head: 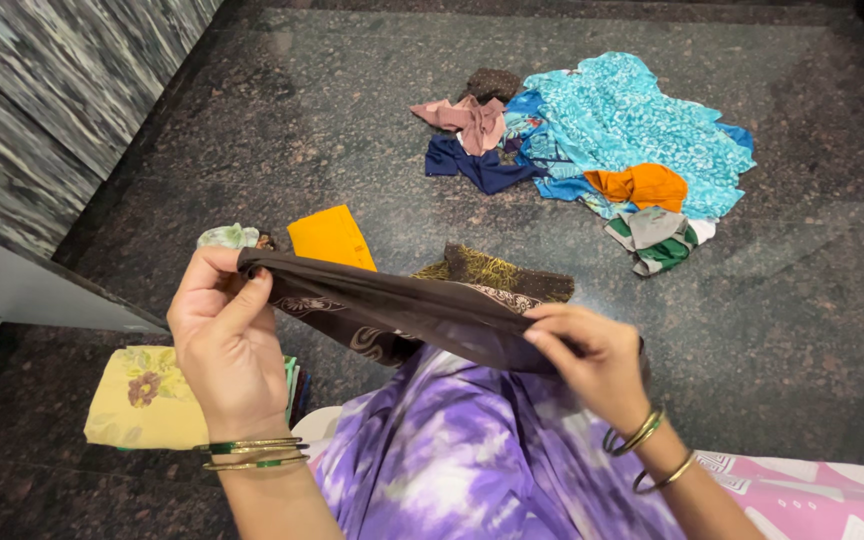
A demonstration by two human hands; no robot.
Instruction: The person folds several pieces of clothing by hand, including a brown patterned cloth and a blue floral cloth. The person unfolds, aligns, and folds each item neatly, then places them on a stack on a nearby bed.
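I hold a dark brown cloth (402, 310) with a pale printed pattern stretched between both hands, above my lap. My left hand (222, 335) pinches its left end between thumb and fingers. My right hand (592, 360) grips its right end. Both wrists carry bangles. Under the cloth lies my purple and white tie-dye garment (462, 450).
A pile of loose clothes (612, 140), turquoise, navy, pink, orange and green, lies on the dark granite floor (282, 130) ahead. A folded yellow floral cloth (142, 400) rests by my left wrist, a yellow-orange piece (330, 238) and a brown-gold patterned cloth (502, 272) beyond the hands. A grey streaked wall (42, 100) stands left.
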